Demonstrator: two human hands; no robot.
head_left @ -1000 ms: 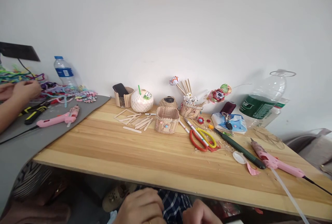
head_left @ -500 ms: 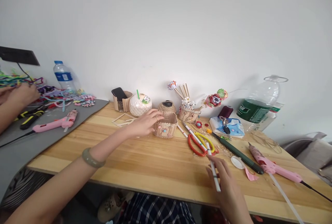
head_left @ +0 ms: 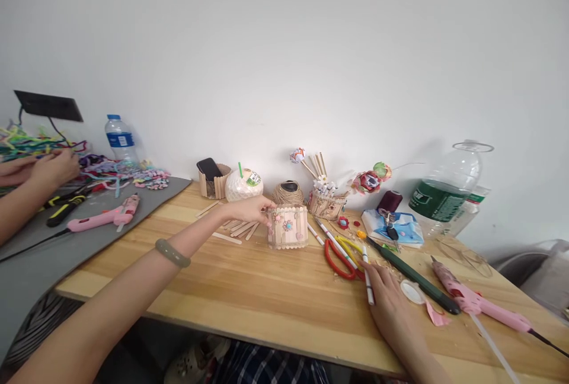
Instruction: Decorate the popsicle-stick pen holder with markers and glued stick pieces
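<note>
Head view: craft-stick box (head_left: pixel 288 233) sits at mid-frame, slightly below center, longer side running across the frame, flower-trimmed front wall facing the camera. Can't tell if its base is flat on the surface (head_left: pixel 213 283). Left hand (head_left: pixel 253 210) is at the box's upper left corner, thumb and fingers nearly together on the rim, looks like a pinch. Key relation: box lies just right of the left fingertips, touching; left hand is clearly the nearer one, right hand (head_left: pixel 387 289) is apart, lower right of the box.

Right hand is palm down, fingers loosely bent, touching a white pen (head_left: pixel 368 283); can't tell if gripped or just rested on. Pen's long axis runs nearly up-down in the frame, upper end leaning a bit left.

Around the box: twine ball (head_left: pixel 288 195) just behind, loose sticks (head_left: pixel 242 229) to the left under the left forearm, white coconut (head_left: pixel 237 188) behind those. Red scissor handle (head_left: pixel 328 259) between box and pen.

Further out: dark green tool (head_left: pixel 413 274) and pink glue gun (head_left: pixel 466 299) toward right edge, large bottle (head_left: pixel 438 200) behind. Left edge of frame: a co-worker's hand (head_left: pixel 57 169) by colored yarn.
</note>
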